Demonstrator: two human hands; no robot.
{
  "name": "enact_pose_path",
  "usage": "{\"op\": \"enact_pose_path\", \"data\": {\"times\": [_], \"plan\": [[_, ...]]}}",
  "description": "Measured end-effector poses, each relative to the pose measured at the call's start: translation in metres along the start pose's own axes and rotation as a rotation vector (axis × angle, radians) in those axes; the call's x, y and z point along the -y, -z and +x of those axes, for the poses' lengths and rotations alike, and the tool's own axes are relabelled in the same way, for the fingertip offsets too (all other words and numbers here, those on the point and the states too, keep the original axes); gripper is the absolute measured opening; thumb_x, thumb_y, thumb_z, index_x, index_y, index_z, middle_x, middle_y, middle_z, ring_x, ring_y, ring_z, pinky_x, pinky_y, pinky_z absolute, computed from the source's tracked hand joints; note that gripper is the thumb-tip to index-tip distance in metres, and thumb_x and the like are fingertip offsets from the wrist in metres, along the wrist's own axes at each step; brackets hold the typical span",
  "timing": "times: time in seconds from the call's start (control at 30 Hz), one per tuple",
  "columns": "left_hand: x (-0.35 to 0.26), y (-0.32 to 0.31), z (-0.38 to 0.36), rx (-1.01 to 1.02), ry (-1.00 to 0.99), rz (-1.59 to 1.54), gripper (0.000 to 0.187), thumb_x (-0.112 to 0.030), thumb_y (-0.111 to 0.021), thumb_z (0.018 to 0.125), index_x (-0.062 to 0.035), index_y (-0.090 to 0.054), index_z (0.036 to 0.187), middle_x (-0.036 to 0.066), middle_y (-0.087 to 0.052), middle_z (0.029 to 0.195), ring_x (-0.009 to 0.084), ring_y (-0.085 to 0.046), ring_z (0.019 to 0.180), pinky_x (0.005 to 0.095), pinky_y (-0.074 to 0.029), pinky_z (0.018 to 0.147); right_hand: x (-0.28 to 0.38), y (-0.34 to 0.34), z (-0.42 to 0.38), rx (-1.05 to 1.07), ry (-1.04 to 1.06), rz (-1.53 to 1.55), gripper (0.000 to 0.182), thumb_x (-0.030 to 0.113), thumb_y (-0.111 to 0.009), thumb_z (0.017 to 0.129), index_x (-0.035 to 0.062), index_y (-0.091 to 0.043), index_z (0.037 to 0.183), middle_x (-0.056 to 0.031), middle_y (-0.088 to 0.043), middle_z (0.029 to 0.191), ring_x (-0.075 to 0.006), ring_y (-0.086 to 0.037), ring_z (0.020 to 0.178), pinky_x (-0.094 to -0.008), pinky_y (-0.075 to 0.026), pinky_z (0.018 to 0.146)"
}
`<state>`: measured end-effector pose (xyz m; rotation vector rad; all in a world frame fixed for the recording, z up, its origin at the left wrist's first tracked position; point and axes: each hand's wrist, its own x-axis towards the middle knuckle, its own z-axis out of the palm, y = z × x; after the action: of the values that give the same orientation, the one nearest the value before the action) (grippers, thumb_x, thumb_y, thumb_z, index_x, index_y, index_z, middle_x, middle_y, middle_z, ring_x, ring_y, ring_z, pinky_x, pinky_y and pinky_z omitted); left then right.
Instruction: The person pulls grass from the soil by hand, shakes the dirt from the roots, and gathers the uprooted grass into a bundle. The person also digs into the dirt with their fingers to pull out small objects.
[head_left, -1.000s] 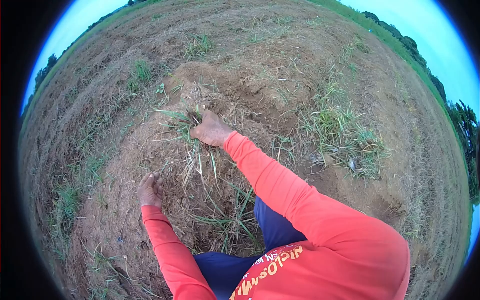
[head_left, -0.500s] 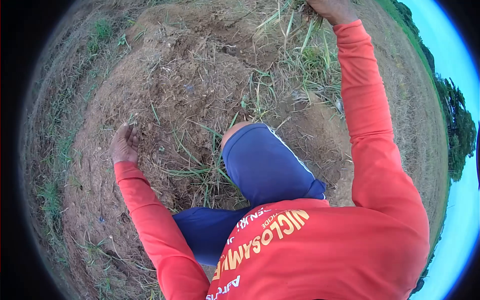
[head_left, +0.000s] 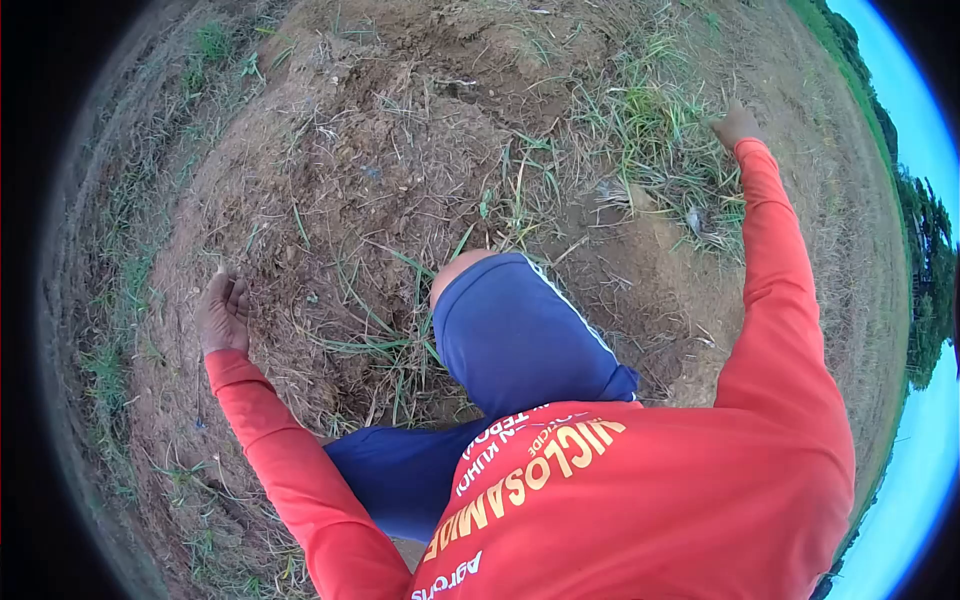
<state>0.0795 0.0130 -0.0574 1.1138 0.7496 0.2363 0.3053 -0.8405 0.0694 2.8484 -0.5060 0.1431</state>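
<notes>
My left hand hovers over the bare soil at the left. Its fingers are curled in, with a small pale bit at the fingertips that I cannot make out. At the upper right, my right hand is stretched out beside a heap of green and dry grass; no bunch shows in it, and its small, partly hidden fingers look apart. Between the hands, a tuft of long-bladed grass grows from the soil by my bent knee.
Brown soil with dry stalks and scattered weeds spreads ahead. A light scrap lies at the lower edge of the grass heap. Dry field and trees stand to the right.
My right hand has moved down and right, and the grass bunch it held is out of it, with more grass on the heap. My left hand has drifted slightly left and down.
</notes>
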Motion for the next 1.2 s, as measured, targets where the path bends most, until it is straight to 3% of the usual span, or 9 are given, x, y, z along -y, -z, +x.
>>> {"op": "enact_pose_path", "data": {"times": [0.07, 0.3, 0.4, 0.53, 0.63, 0.77, 0.93, 1.07, 1.2], "plan": [[-0.006, 0.017, -0.002, -0.019, -0.012, 0.031, 0.022, -0.023, -0.077, 0.093, -0.0112, -0.070, 0.110, -0.002, -0.072, 0.099, 0.0090, -0.070, 0.088, 0.0195, -0.053, 0.067, 0.061, -0.054, -0.038, 0.232, 0.324, 0.311, 0.050, 0.038, -0.071, 0.086, 0.0062, -0.069, 0.125, -0.0196, -0.071, 0.120, -0.0358, -0.068, 0.114, -0.0415, -0.052, 0.100], [-0.025, 0.028, -0.049, -0.088, -0.041, 0.095, 0.031, -0.027, -0.074, 0.096, -0.0097, -0.067, 0.121, -0.001, -0.071, 0.110, 0.0114, -0.068, 0.097, 0.0223, -0.052, 0.077, 0.262, -0.161, -0.169, 0.612, 0.519, 1.048, 0.036, 0.028, -0.072, 0.083, 0.0077, -0.075, 0.113, -0.0132, -0.073, 0.111, -0.0275, -0.069, 0.108, -0.0371, -0.051, 0.100], [-0.028, 0.032, -0.062, -0.107, -0.027, 0.137, 0.030, -0.025, -0.073, 0.096, -0.0099, -0.067, 0.122, 0.000, -0.071, 0.111, 0.0115, -0.068, 0.098, 0.0227, -0.053, 0.077, 0.292, -0.142, -0.207, 0.284, 0.668, 1.005, 0.033, 0.028, -0.072, 0.084, 0.0078, -0.075, 0.109, -0.0120, -0.070, 0.105, -0.0279, -0.066, 0.108, -0.0369, -0.049, 0.101], [-0.026, 0.036, -0.058, -0.110, -0.008, 0.132, 0.029, -0.025, -0.072, 0.097, -0.0100, -0.067, 0.121, 0.001, -0.071, 0.111, 0.0112, -0.069, 0.096, 0.0228, -0.054, 0.076, 0.307, -0.168, -0.203, 0.284, 0.806, 0.935, 0.027, 0.030, -0.069, 0.089, 0.0072, -0.072, 0.103, -0.0141, -0.068, 0.102, -0.0306, -0.065, 0.104, -0.0400, -0.050, 0.093], [-0.025, 0.037, -0.051, -0.102, -0.009, 0.130, 0.027, -0.025, -0.072, 0.097, -0.0103, -0.067, 0.119, 0.001, -0.071, 0.109, 0.0111, -0.069, 0.094, 0.0225, -0.054, 0.074, 0.295, -0.168, -0.204, 0.515, 0.362, 1.051, 0.025, 0.028, -0.068, 0.091, 0.0044, -0.072, 0.100, -0.0142, -0.071, 0.103, -0.0277, -0.068, 0.099, -0.0373, -0.052, 0.087], [-0.022, 0.026, -0.043, -0.070, 0.002, 0.116, 0.025, -0.025, -0.073, 0.096, -0.0106, -0.067, 0.117, 0.001, -0.071, 0.108, 0.0106, -0.069, 0.092, 0.0217, -0.055, 0.073, 0.285, -0.185, -0.225, 0.826, -0.197, 1.742, 0.019, 0.021, -0.061, 0.102, 0.0062, -0.061, 0.113, -0.0075, -0.073, 0.109, -0.0168, -0.068, 0.100, -0.0339, -0.052, 0.078], [-0.022, 0.020, -0.044, -0.053, 0.011, 0.125, 0.025, -0.025, -0.073, 0.096, -0.0114, -0.067, 0.115, 0.000, -0.071, 0.108, 0.0090, -0.069, 0.091, 0.0208, -0.054, 0.072, 0.284, -0.212, -0.245, 0.766, -0.502, 2.150, 0.020, 0.023, -0.060, 0.104, 0.0104, -0.048, 0.115, -0.0079, -0.067, 0.105, -0.0173, -0.067, 0.093, -0.0313, -0.056, 0.072], [-0.022, 0.024, -0.040, -0.033, 0.008, 0.114, 0.024, -0.026, -0.073, 0.096, -0.0132, -0.068, 0.115, -0.001, -0.072, 0.107, 0.0083, -0.069, 0.090, 0.0203, -0.054, 0.071, 0.292, -0.208, -0.244, 0.606, -0.312, 1.676, 0.031, 0.026, -0.072, 0.093, 0.0061, -0.057, 0.113, -0.0109, -0.070, 0.091, -0.0222, -0.069, 0.077, -0.0344, -0.058, 0.067], [-0.026, 0.024, -0.046, -0.046, -0.008, 0.127, 0.020, -0.026, -0.073, 0.097, -0.0154, -0.067, 0.112, -0.003, -0.072, 0.102, 0.0081, -0.070, 0.088, 0.0194, -0.054, 0.068, 0.300, -0.238, -0.227, 0.411, 0.262, 0.658, 0.022, 0.021, -0.067, 0.086, -0.0002, -0.073, 0.091, -0.0277, -0.072, 0.102, -0.0396, -0.071, 0.098, -0.0473, -0.056, 0.089]]}}
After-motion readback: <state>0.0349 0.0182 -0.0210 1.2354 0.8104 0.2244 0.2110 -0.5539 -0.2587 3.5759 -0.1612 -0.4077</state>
